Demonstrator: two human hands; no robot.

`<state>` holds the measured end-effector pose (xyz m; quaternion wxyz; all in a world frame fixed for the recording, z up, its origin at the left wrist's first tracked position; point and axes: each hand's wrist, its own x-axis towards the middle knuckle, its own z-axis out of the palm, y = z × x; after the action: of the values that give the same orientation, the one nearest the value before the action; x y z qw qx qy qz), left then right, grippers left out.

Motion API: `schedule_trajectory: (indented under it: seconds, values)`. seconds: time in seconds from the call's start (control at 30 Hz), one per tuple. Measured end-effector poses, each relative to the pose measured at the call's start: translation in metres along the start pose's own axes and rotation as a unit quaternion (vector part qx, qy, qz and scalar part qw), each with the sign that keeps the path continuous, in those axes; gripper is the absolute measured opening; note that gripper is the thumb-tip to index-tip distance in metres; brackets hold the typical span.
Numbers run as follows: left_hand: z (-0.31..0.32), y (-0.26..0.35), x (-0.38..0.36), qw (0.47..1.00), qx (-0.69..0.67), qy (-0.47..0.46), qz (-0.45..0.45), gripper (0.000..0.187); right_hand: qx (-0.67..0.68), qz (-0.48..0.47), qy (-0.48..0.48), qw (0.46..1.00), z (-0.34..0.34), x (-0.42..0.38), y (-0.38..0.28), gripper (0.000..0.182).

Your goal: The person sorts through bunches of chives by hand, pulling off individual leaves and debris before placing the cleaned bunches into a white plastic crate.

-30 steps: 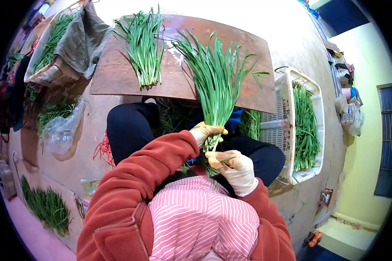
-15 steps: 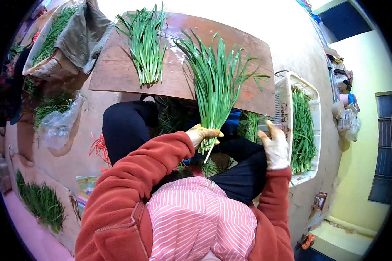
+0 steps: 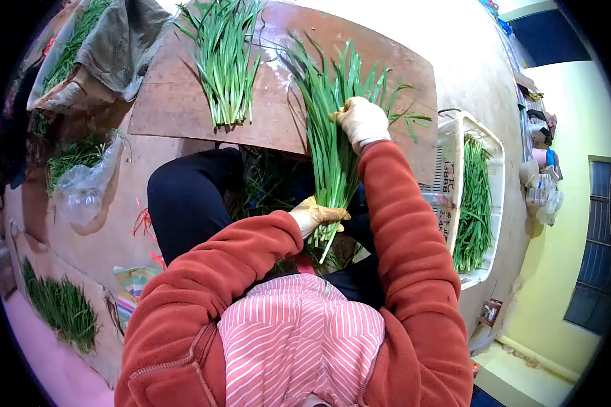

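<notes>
My left hand (image 3: 317, 218), in a stained pale glove, is wrapped round the lower stalks of a bunch of garlic chives (image 3: 330, 163). The pale stalk ends poke out below the fingers, and the green leaves spread up over the edge of a wooden board (image 3: 278, 129). My right hand (image 3: 362, 123), gloved too, is closed at the upper leaves on the bunch's right side. How many leaves it grips is hidden. A second bundle of chives (image 3: 227, 74) lies on the board to the left, stalks toward me.
On the right stands a white plastic crate (image 3: 494, 203) with chives (image 3: 474, 217) inside. A cloth-draped crate (image 3: 68, 95) of greens is at upper left, with a clear plastic bag (image 3: 85, 193) below it. More greens (image 3: 61, 308) lie at lower left. Red string (image 3: 142, 220) is beside my knee.
My right hand has moved from beside the crate up and left onto the leaves, its fingers now closed. My left hand keeps its hold on the stalks. The view has shifted slightly.
</notes>
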<state>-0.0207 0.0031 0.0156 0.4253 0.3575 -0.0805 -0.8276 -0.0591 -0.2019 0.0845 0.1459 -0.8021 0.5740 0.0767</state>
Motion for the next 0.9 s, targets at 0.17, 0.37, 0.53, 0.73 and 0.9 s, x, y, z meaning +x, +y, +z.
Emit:
schedule_trajectory:
  seconds: [0.17, 0.37, 0.53, 0.73, 0.9]
  values:
    - [0.001, 0.004, -0.002, 1.000, -0.017, -0.012, -0.023, 0.029, 0.123, 0.006, -0.016, 0.992, 0.005, 0.011, 0.023, 0.038]
    - [-0.002, -0.006, 0.007, 1.000, 0.006, 0.017, 0.004, 0.033, 0.028, 0.000, -0.020, 0.999, 0.000, -0.002, 0.003, 0.043]
    - [0.001, 0.000, 0.001, 1.000, 0.001, 0.005, -0.008, 0.035, -0.006, 0.019, -0.012, 1.000, -0.002, 0.003, 0.005, 0.037]
    - [-0.002, -0.002, 0.003, 0.999, -0.036, 0.002, -0.009, 0.040, 0.133, 0.036, 0.028, 0.990, -0.009, -0.005, 0.022, 0.028]
    - [-0.002, -0.001, 0.005, 1.000, -0.016, -0.005, -0.010, 0.040, 0.516, 0.014, -0.002, 0.856, -0.014, -0.027, 0.028, 0.019]
